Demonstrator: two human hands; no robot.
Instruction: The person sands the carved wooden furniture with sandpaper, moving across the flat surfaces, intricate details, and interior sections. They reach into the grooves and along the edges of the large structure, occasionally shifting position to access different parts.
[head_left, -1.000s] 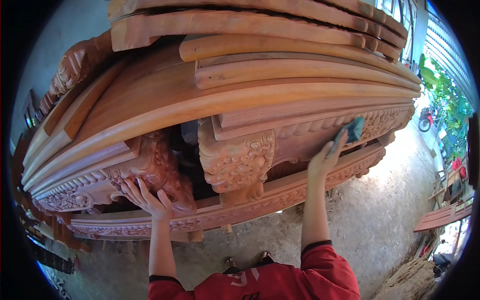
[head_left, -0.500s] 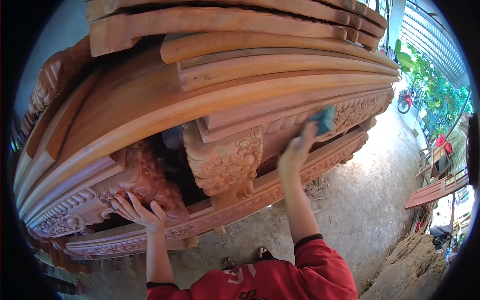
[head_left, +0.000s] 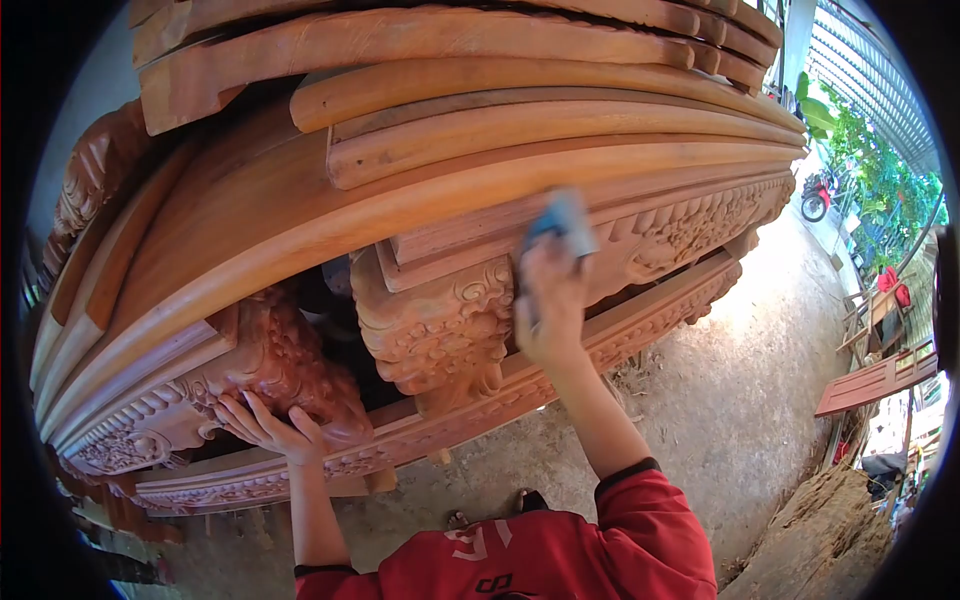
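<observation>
My right hand (head_left: 555,310), blurred by motion, is closed on a folded blue-grey sheet that looks like sandpaper (head_left: 568,222). It is at the stepped moulding above the carved frieze (head_left: 665,245), just right of a carved leg block (head_left: 440,325). My left hand (head_left: 272,428) lies open with fingers spread on the lower edge of a darker reddish carved leg (head_left: 295,360). Both hands are on the side of a large carved wooden piece of furniture (head_left: 250,215), which the wide lens bends into a curve.
Long shaped wooden parts (head_left: 420,45) lie stacked on top. Below runs a carved lower rail (head_left: 620,340). At right are the concrete floor (head_left: 740,390), a rough wood slab (head_left: 810,530), a reddish panel (head_left: 875,380) and a parked motorbike (head_left: 815,200).
My right hand has moved left along the frieze with the sandpaper, toward the carved leg block. My left hand stays on the reddish leg. The view has shifted slightly.
</observation>
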